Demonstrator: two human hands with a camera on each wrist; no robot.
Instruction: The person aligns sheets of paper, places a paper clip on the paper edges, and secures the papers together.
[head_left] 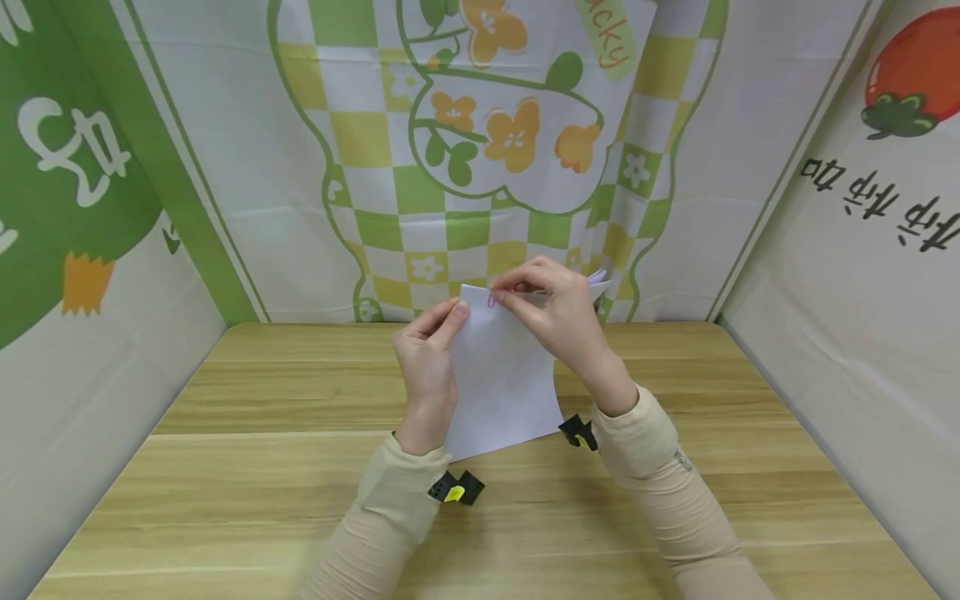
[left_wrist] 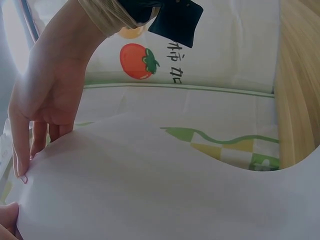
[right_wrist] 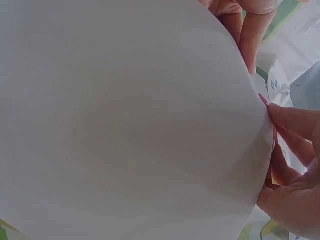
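White paper (head_left: 504, 375) is held up above the table, its lower part hanging toward me; more sheet edges show behind the right hand. My left hand (head_left: 429, 362) pinches the paper near its top left corner between thumb and fingers. A small pink paper clip (head_left: 491, 299) sits at the top edge, a little right of that corner. My right hand (head_left: 558, 312) pinches the clip's end at the edge with thumb and index finger. In the right wrist view the pink clip (right_wrist: 264, 99) shows beside the right thumb; the paper hides much of both hands there.
A wooden table (head_left: 300, 500) spreads below the hands. Behind it hangs a green and yellow checkered cloth (head_left: 420, 217), and printed white panels (head_left: 847, 333) stand at both sides. Black wrist mounts (head_left: 457, 489) stick out from the cream sleeves.
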